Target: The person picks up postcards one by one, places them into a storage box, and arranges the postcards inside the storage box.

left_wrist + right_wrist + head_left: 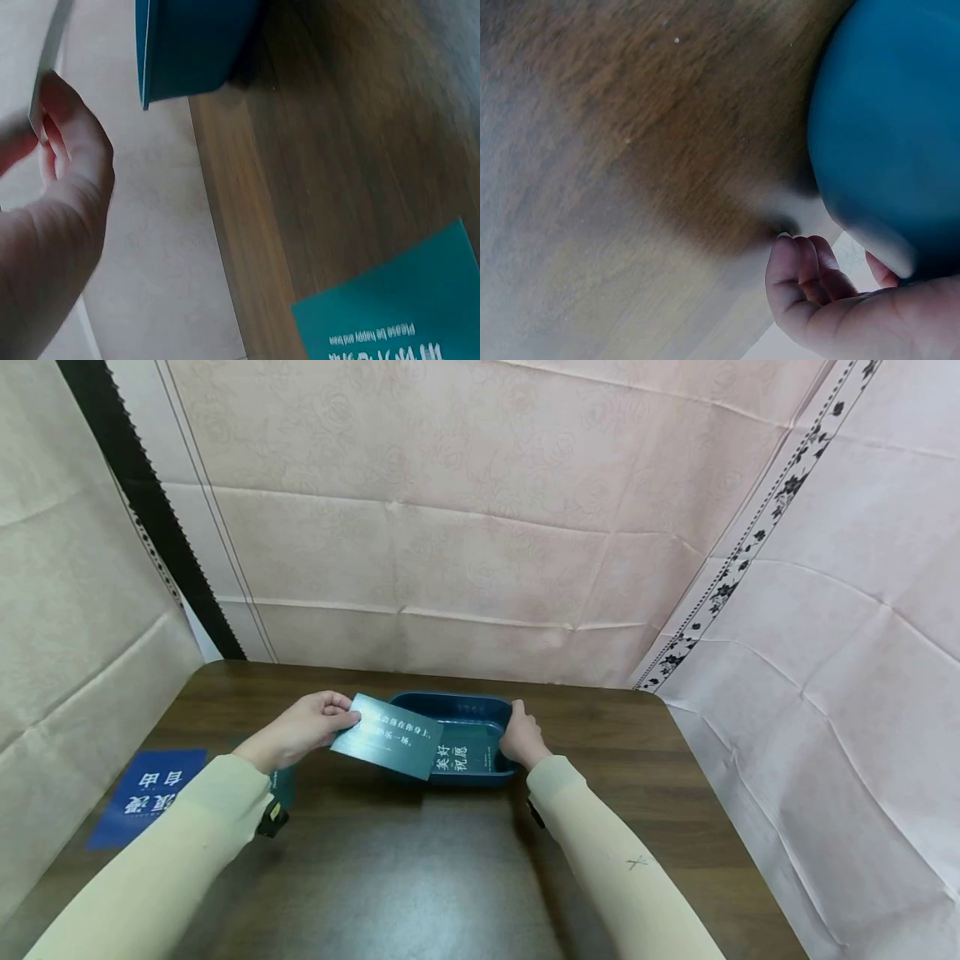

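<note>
In the head view my left hand (pixel 303 727) pinches a teal card (pixel 390 735) with white writing by its left end, thumb on top. The card slants over the left part of a dark blue tray (pixel 457 780). Inside the tray lies another green card (pixel 468 750) with white characters. My right hand (pixel 522 737) grips the tray's right end. In the right wrist view its fingers (pixel 802 270) are curled beside the tray wall (pixel 885 127), with the thumb partly hidden. The left wrist view shows the pinched card (pixel 49 64) edge-on, beside the tray.
A blue card (pixel 150 793) with white characters lies at the left of the brown wooden table (pixel 360 877). Beside it, a green card (pixel 283 785) is partly hidden under the left forearm. Pale cloth (pixel 450 560) hangs behind the table and on both sides.
</note>
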Available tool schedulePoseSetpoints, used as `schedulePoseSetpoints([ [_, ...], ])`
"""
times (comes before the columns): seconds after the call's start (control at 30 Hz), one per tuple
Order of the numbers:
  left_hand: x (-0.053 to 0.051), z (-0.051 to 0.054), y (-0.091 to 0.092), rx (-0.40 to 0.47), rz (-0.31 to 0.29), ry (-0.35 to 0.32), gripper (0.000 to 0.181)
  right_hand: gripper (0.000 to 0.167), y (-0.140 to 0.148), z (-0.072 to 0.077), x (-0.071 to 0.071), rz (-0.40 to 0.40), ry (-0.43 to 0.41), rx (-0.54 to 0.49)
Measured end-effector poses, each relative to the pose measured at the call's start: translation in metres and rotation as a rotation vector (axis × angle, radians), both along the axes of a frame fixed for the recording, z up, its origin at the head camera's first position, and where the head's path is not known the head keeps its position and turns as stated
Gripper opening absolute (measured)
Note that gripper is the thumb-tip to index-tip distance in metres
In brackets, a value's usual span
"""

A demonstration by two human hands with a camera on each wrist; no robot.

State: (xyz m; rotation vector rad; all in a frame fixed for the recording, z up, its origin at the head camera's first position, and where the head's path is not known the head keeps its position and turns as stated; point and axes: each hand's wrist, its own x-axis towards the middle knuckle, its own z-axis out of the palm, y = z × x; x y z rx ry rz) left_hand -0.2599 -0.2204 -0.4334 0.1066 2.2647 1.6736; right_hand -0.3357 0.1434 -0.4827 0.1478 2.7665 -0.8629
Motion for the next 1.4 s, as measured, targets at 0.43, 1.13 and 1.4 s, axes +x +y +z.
schedulePoseSetpoints([
  [0.43, -0.007, -0.002, 0.028, -0.027, 0.119, -0.012, 0.045, 0.072, 0.002, -0.001, 0.001, 0.008, 0.009, -0.006],
  [1.13, -0.017, -0.01, 0.091, -0.317, 0.152, 0.192, 0.026, 0.073, -0.001, -0.002, -0.001, -0.015, -0.011, -0.013],
  [1.4, -0.018, -0.016, 0.103, -0.521, 0.108, 0.215, 0.048, 0.072, 0.0, 0.0, 0.003, 0.001, 0.009, -0.007],
])
